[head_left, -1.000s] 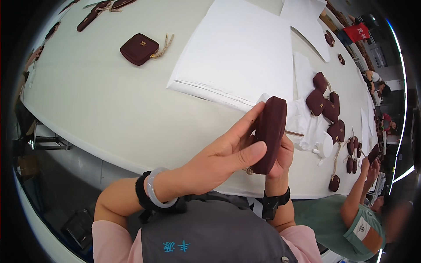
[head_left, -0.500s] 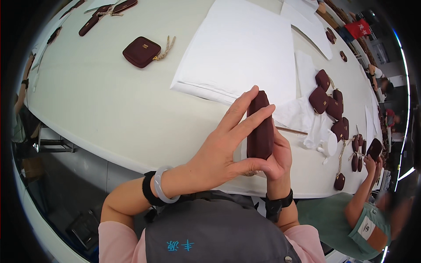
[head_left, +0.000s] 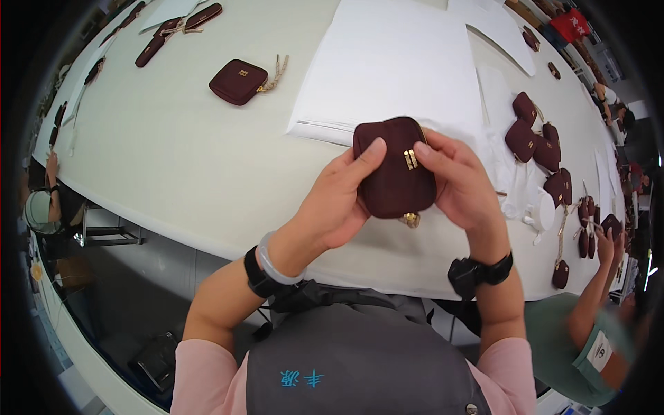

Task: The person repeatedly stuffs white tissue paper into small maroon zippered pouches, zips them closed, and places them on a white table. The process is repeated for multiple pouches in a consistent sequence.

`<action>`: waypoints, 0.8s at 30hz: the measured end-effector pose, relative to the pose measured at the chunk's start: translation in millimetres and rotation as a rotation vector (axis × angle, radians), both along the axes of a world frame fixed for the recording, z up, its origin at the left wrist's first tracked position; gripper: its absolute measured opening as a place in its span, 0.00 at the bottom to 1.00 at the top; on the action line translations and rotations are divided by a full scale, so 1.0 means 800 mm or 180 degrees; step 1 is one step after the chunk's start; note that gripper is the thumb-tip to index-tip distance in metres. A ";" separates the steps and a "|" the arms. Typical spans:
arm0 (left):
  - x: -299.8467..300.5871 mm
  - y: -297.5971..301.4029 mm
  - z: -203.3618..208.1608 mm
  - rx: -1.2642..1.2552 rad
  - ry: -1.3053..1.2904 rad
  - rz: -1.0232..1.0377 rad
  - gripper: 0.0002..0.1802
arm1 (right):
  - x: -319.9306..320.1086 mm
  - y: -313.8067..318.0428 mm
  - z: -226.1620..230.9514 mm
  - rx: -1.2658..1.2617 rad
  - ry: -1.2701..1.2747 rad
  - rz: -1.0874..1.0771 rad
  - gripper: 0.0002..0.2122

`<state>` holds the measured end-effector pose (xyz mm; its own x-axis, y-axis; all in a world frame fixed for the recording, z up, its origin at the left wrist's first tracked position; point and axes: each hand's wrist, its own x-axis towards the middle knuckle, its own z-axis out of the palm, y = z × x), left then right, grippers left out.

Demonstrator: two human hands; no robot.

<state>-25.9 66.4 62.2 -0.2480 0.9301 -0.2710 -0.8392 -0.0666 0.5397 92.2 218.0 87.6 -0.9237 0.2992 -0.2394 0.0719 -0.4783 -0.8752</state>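
Between both hands I hold a small dark maroon zip pouch [head_left: 394, 176] above the table's near edge. Its broad face is turned up, with gold-coloured lettering by my right thumb. My left hand [head_left: 339, 190] grips the left side, its thumb on the face and its fingers hidden underneath. On the other side my right hand [head_left: 463, 176] is closed round the edge, thumb on top. A bit of braided cord with gold metal [head_left: 410, 220] pokes out below the pouch. Farther off to the left lies a similar pouch [head_left: 238, 81] with a beige braided strap.
A stack of white paper sheets [head_left: 387, 62] lies beyond my hands. To the right are several maroon pouches [head_left: 546, 149], crumpled white tissue [head_left: 515, 183] and a white round object [head_left: 541, 209]. A co-worker in green [head_left: 581, 346] handles a dark pouch at far right.
The pouch has turned from edge-on to face-up, showing its gold lettering. My left hand has moved from across its top to its left side; my right hand has shifted to its right side.
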 end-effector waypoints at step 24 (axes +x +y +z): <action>-0.024 -0.034 -0.019 -0.0074 0.3919 0.1449 0.30 | -0.007 -0.018 0.012 0.2278 0.0189 -0.0286 0.22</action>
<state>-44.7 38.9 46.8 -0.6311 0.6963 0.3420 0.2958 -0.1916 0.9358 87.0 203.5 97.2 -0.8935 0.4393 0.0934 0.0019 0.2118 -0.9773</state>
